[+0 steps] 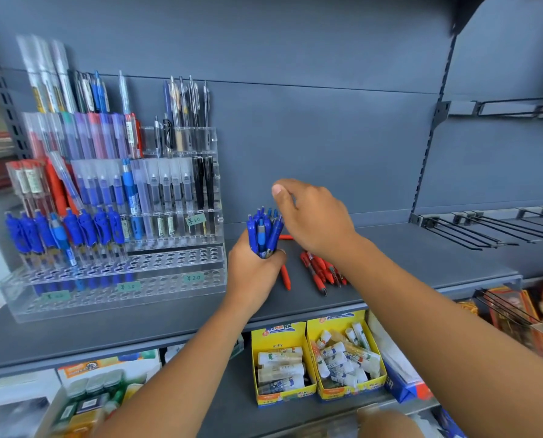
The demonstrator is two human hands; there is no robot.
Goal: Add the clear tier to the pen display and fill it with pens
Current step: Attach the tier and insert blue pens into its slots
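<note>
Progress: partial, head view only.

The pen display [211,139] stands on the shelf [421,248], and the clear tier [169,287] sits at its foot, apparently seated against the display's front. I judge the adding step done.

Filling is under way. A row of blue pens [64,229] stands upright in the holes at the left end of the display's lowest steps. The holes toward the right end show no pens.

Stock waiting:
- My left hand [252,273], just right of the display, is wrapped round a bundle of blue pens [263,233] held upright, clips up.
- My right hand [314,216] arches over the top of that bundle, further right of the display, thumb raised and fingers curved down toward the pen tops. Whether it pinches a pen I cannot tell, as the fingertips are hidden.
- Red pens [322,271] lie loose on the shelf, well right of the display, partly under my right wrist.

Condition of the tier: transparent acrylic, a stepped perforated top with rows of round holes and small green price labels on its front face. No damage is visible. By my estimate, most of the holes remain to be filled.
</note>
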